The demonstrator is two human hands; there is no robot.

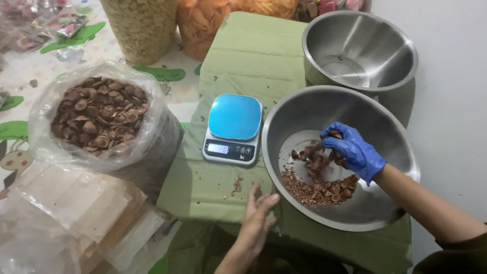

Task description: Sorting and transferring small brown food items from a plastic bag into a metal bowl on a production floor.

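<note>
The gloved right hand pinches a clump of brown snack pieces over the near steel bowl. The bare left hand, fingers loosely together, steadies the green cloth's front edge. Lifting slowly and keeping low should hold crumbs inside the bowl

Pieces falling from my blue-gloved right hand blur in motion; shapes unclear. Glove hides what the fingers grip. Digits on the small blue-topped kitchen scale too small to read. Two tall clear snack-filled bags cut off at the top edge. Stack of clear plastic pouches runs off bottom left. Both my forearms leave the frame.
</note>
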